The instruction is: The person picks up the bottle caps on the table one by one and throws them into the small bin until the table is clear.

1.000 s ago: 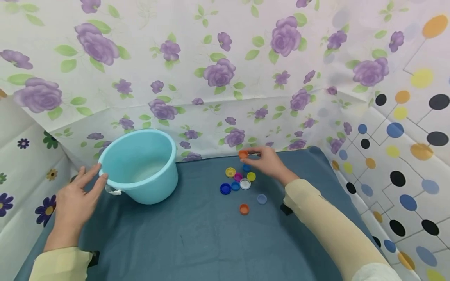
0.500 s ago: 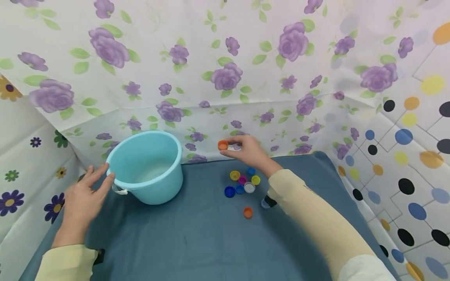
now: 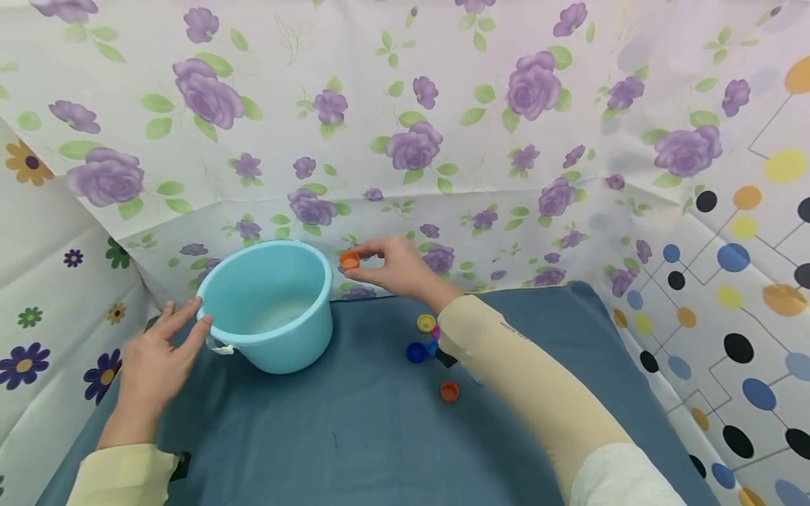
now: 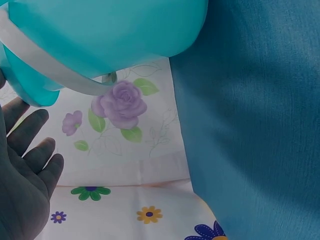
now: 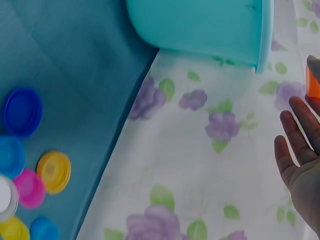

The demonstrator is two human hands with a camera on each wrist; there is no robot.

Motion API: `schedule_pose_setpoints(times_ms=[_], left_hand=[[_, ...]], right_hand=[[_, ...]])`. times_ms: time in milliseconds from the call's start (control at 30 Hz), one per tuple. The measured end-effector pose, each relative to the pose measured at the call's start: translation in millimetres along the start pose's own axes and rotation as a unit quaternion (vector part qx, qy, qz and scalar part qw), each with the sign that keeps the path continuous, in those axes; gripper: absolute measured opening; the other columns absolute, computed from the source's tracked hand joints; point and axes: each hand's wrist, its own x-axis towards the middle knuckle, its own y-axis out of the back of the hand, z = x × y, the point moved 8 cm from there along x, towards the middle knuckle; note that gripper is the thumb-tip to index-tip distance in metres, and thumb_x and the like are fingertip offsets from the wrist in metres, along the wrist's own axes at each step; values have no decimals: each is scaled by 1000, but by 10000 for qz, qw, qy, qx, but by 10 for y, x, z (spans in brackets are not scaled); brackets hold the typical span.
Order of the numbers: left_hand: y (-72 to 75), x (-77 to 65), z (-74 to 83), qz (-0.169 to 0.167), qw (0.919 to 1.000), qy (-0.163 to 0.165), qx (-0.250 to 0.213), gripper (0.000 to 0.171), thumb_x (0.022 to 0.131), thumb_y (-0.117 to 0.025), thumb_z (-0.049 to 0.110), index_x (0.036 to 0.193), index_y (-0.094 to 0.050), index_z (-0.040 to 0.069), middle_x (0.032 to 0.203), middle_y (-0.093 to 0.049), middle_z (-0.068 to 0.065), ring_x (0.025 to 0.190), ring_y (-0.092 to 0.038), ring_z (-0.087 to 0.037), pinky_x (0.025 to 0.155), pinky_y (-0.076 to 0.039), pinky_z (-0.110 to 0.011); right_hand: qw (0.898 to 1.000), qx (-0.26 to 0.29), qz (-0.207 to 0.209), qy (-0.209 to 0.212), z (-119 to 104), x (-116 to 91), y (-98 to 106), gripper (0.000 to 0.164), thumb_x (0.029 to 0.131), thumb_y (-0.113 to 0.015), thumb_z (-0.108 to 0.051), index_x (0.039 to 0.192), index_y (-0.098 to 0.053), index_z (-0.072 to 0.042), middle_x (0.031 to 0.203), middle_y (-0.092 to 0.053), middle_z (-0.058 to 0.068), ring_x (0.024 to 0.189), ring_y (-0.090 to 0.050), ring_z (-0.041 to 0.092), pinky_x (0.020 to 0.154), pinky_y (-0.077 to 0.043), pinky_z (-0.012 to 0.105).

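Note:
My right hand (image 3: 399, 266) pinches an orange bottle cap (image 3: 349, 261) between thumb and fingertips, in the air just right of the light blue bucket (image 3: 285, 351). In the right wrist view the cap (image 5: 313, 82) shows at the right edge, the other fingers spread loosely. At the bucket's left side, my left hand (image 3: 158, 351) touches the rim with fairly straight fingertips and thumb. From the left wrist, relaxed fingers (image 4: 30, 130) appear beside the rim and the white handle (image 4: 45, 60). The visible inside of the bucket holds nothing.
Loose caps lie on the blue cloth (image 3: 304, 443): dark blue (image 3: 416, 352), yellow (image 3: 426, 323), orange (image 3: 449, 391). The right sleeve partly covers the group; pink (image 5: 30, 188) and white (image 5: 6, 197) ones show from the right wrist. Flowered sheeting (image 3: 411, 183) stands behind.
My right hand has carried the orange cap left from above the cap group to beside the bucket. The left hand has stayed at the rim. The head view has shifted slightly.

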Motion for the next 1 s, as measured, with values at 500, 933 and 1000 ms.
schedule_pose_setpoints(times_ms=[500,933,1000], left_hand=[[13,-2,0,85,9999,-59,32,53,92,-47,54,141,-38,36,150,-30,-15,104,-54,-51,42,-29,-29],[11,3,-7,72,10000,-38,22,54,92,-47,54,141,-38,35,150,-30,-15,112,-50,-52,42,-29,-29],[11,0,-3,99,9999,-57,22,54,92,-47,54,141,-38,35,149,-31,-16,104,-54,-51,41,-29,-29]], right_hand=[[9993,290,-130,186,-415,302,-482,43,78,-69,-51,115,-66,-29,110,-64,-15,106,-57,5,85,-51,22],[9977,527,-339,250,-529,387,-815,35,80,-71,-40,113,-66,-29,107,-64,-16,102,-57,-2,89,-49,18],[9977,515,-371,238,-533,395,-847,35,80,-71,-40,113,-66,-29,107,-65,-16,101,-57,-3,90,-48,18]])
